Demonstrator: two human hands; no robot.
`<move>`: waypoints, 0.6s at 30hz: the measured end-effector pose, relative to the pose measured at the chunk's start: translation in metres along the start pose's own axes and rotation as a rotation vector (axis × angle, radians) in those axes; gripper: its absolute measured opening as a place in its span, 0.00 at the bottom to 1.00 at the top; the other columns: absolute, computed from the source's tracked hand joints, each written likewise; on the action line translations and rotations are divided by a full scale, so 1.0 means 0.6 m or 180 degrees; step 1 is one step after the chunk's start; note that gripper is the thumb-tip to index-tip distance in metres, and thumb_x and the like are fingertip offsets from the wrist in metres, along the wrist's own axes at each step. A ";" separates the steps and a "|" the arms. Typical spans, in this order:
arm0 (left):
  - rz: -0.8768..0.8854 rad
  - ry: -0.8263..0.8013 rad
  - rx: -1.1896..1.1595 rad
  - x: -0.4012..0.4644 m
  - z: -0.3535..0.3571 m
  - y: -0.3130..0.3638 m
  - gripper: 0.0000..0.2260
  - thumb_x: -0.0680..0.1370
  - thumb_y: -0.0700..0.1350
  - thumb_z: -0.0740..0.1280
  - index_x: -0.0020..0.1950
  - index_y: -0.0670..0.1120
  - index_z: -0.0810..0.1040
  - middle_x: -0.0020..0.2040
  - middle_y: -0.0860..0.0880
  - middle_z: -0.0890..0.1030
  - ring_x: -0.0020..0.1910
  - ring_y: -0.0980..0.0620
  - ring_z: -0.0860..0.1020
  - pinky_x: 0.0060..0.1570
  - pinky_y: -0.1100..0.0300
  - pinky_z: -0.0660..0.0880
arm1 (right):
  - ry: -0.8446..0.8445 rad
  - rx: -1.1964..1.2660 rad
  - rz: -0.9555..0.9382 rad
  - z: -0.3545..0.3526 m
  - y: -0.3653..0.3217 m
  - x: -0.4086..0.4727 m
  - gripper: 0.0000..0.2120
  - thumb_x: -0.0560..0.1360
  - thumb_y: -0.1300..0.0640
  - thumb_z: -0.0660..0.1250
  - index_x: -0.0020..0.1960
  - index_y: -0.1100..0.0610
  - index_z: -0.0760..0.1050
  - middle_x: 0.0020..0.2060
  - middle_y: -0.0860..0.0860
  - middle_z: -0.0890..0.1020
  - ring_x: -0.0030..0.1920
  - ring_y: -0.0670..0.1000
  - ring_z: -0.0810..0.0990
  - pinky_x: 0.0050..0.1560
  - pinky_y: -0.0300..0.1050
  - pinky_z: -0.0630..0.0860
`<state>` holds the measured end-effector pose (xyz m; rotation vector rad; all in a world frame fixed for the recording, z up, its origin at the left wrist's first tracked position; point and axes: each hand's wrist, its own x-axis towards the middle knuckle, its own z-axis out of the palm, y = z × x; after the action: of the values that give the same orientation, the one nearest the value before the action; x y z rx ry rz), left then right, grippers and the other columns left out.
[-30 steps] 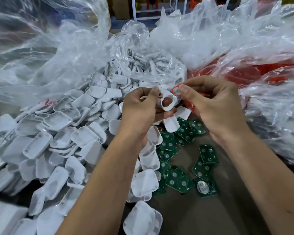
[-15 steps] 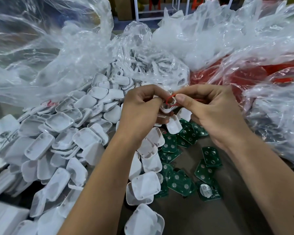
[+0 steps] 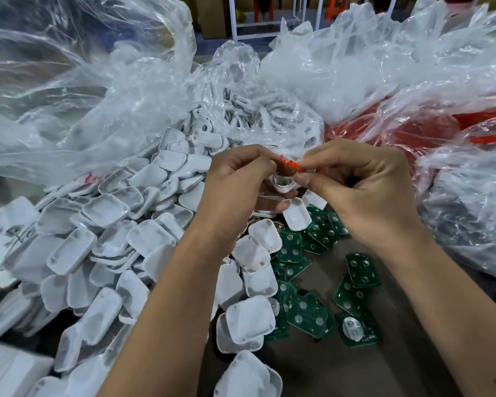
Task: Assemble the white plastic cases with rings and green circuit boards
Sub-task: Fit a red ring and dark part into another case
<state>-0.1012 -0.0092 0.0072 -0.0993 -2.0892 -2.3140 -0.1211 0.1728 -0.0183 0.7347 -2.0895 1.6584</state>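
Observation:
My left hand [image 3: 235, 190] grips a white plastic case [image 3: 282, 183] with a round hole, held above the table. My right hand [image 3: 364, 190] pinches a red ring [image 3: 290, 165] between thumb and forefinger, right at the top of the case, where my left fingertips also touch it. How far the ring sits in the case is hidden by my fingers. A large heap of white case halves [image 3: 109, 242] covers the table's left. Several green circuit boards [image 3: 309, 313] lie below my hands.
Clear plastic bags [image 3: 103, 90] pile up behind and to the left. One bag in the middle holds white ring-shaped parts [image 3: 258, 116]; one at the right holds red parts [image 3: 407, 133]. Bare brown tabletop [image 3: 341, 368] shows at the bottom between my forearms.
Both hands have come together. The red ring went from beside the case's hole to its top edge, now pinched between both hands' fingertips. The view shifted slightly.

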 end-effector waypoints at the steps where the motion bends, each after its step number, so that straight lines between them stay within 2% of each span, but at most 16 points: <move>1: 0.0022 -0.0033 -0.0006 0.000 -0.001 0.000 0.13 0.78 0.37 0.63 0.39 0.45 0.84 0.40 0.41 0.85 0.38 0.38 0.86 0.35 0.55 0.83 | -0.0004 -0.0051 -0.0061 0.000 -0.001 0.000 0.08 0.73 0.60 0.80 0.47 0.48 0.86 0.39 0.52 0.85 0.28 0.63 0.69 0.26 0.54 0.67; 4: 0.0060 -0.0096 -0.0040 0.001 -0.003 -0.002 0.13 0.80 0.40 0.63 0.40 0.45 0.84 0.38 0.43 0.84 0.36 0.43 0.86 0.34 0.55 0.82 | -0.0008 -0.0399 -0.0254 0.000 -0.005 0.002 0.07 0.73 0.61 0.80 0.46 0.50 0.87 0.43 0.45 0.86 0.29 0.60 0.72 0.27 0.55 0.71; 6: 0.0064 -0.0107 -0.0072 0.001 -0.004 -0.002 0.13 0.80 0.43 0.64 0.39 0.46 0.85 0.39 0.43 0.84 0.37 0.43 0.86 0.34 0.55 0.81 | -0.0047 -0.0746 -0.0508 -0.001 -0.009 0.002 0.05 0.74 0.63 0.79 0.45 0.54 0.87 0.42 0.46 0.85 0.29 0.50 0.75 0.29 0.51 0.72; 9: 0.0082 -0.0168 -0.0080 0.001 -0.004 -0.001 0.12 0.80 0.46 0.66 0.41 0.48 0.86 0.41 0.41 0.85 0.39 0.40 0.86 0.34 0.55 0.81 | -0.0040 -0.1198 -0.0774 -0.001 -0.015 0.001 0.01 0.75 0.64 0.78 0.45 0.59 0.87 0.41 0.51 0.85 0.36 0.34 0.76 0.38 0.28 0.68; 10: 0.0092 -0.0189 -0.0080 0.001 -0.005 -0.002 0.12 0.80 0.47 0.66 0.41 0.47 0.86 0.41 0.41 0.85 0.40 0.39 0.86 0.34 0.55 0.81 | -0.0019 -0.1303 -0.0828 -0.001 -0.017 0.000 0.01 0.75 0.64 0.78 0.46 0.60 0.87 0.42 0.51 0.85 0.37 0.32 0.75 0.40 0.25 0.67; 12: 0.0107 -0.0210 -0.0131 0.003 -0.006 -0.003 0.11 0.80 0.45 0.66 0.44 0.44 0.86 0.41 0.41 0.84 0.39 0.39 0.86 0.34 0.55 0.81 | 0.0018 -0.1397 -0.0882 -0.002 -0.016 0.000 0.01 0.75 0.64 0.78 0.46 0.59 0.88 0.42 0.51 0.85 0.41 0.34 0.77 0.42 0.26 0.69; 14: 0.0085 -0.0183 -0.0166 0.004 -0.009 -0.003 0.10 0.81 0.41 0.66 0.44 0.40 0.85 0.43 0.38 0.83 0.39 0.38 0.86 0.33 0.56 0.80 | 0.0072 -0.1363 -0.0821 -0.002 -0.014 -0.002 0.04 0.75 0.65 0.78 0.48 0.58 0.88 0.43 0.50 0.86 0.41 0.38 0.80 0.41 0.29 0.72; 16: 0.0059 -0.0178 -0.0147 0.003 -0.009 -0.002 0.09 0.81 0.37 0.65 0.45 0.38 0.83 0.44 0.38 0.85 0.41 0.36 0.86 0.32 0.57 0.80 | 0.0164 -0.1181 -0.0659 -0.003 -0.013 -0.002 0.06 0.75 0.65 0.78 0.49 0.56 0.87 0.44 0.48 0.87 0.35 0.41 0.79 0.36 0.32 0.70; 18: 0.0033 -0.0207 -0.0086 0.001 -0.008 -0.001 0.08 0.81 0.35 0.66 0.44 0.38 0.82 0.44 0.39 0.85 0.40 0.37 0.86 0.33 0.58 0.80 | 0.0255 -0.0975 -0.0515 -0.003 -0.013 -0.002 0.06 0.76 0.62 0.78 0.51 0.53 0.87 0.45 0.46 0.87 0.30 0.48 0.76 0.30 0.39 0.69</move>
<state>-0.1020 -0.0138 0.0059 -0.1879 -2.0816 -2.3646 -0.1157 0.1735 -0.0125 0.7026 -2.1014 1.2261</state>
